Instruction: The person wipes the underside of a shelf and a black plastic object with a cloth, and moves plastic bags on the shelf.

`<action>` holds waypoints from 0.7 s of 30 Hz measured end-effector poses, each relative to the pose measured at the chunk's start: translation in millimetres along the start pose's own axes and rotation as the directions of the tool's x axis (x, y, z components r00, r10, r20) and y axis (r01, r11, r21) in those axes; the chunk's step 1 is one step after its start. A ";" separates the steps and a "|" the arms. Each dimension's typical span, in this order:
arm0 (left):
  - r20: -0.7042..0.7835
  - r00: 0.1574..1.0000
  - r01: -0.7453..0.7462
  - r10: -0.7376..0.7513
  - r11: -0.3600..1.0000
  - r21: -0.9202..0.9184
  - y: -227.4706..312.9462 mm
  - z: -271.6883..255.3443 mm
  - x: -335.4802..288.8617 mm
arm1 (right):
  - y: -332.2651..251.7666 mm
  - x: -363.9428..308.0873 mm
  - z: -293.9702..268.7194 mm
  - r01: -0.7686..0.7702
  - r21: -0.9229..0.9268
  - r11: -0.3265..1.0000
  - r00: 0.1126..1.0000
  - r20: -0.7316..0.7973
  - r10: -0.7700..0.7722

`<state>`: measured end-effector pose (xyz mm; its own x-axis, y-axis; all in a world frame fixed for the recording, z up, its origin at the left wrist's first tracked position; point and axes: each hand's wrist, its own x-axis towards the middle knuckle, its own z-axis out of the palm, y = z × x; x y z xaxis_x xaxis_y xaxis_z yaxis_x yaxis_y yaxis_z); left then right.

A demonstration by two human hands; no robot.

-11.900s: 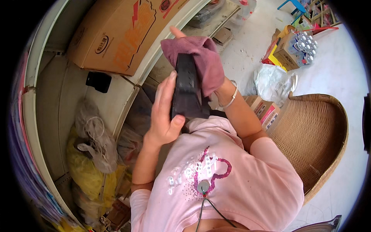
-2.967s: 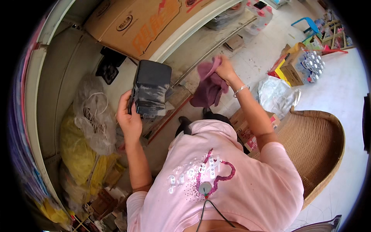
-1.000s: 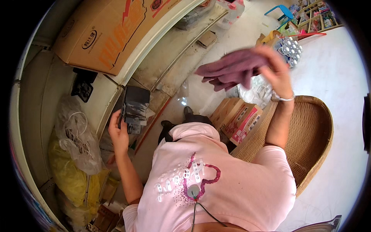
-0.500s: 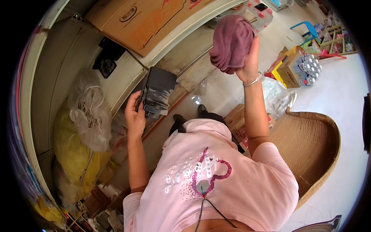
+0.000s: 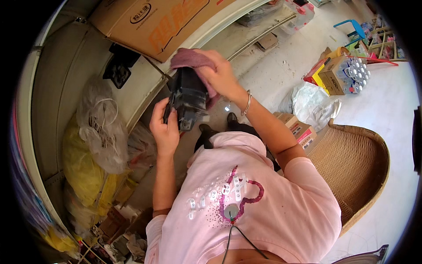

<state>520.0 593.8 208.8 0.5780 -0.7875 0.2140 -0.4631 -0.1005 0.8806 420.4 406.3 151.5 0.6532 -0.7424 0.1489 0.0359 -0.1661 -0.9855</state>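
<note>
My left hand is closed on the near left edge of a black, box-like plastic thing, held up in front of the shelf. Its exact kind does not show. Pale smears or reflections mark its lower side. A mauve cloth drapes over the top and right side of the black thing. My right hand, with a bracelet at the wrist, grips this cloth and presses it against the thing. The fingertips of that hand are partly hidden in the cloth.
On the shelf stand a large cardboard carton and black plastic pieces. A clear plastic bag and a yellow bag hang at left. At right are a wicker basket, a white bag, packed bottles and a blue stool.
My right hand has come down and left with the bunched cloth, which now lies spread over the black thing. My left hand has shifted slightly right with the black thing, which has tilted.
</note>
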 end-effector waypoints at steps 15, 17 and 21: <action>-0.220 0.972 -0.016 -0.079 0.916 -0.400 -18.7 -14.6 27.0 | -45.3 -34.7 -16.9 0.523 -0.362 0.772 0.851 0.161 -0.501; -0.190 0.979 -0.007 -0.070 0.928 -0.373 -20.6 -20.7 31.2 | -18.4 -25.8 -33.7 0.468 -0.362 0.806 0.883 0.171 -0.436; -0.158 0.987 -0.047 0.021 0.985 -0.166 -22.7 -21.2 34.5 | -20.4 -18.7 -44.6 0.339 -0.167 0.926 0.932 -0.073 -0.355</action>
<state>564.7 581.8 205.1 0.6675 -0.6832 0.2963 -0.3716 0.0392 0.9276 373.7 394.7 172.4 0.5409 -0.6803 0.4945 0.1285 -0.5142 -0.8480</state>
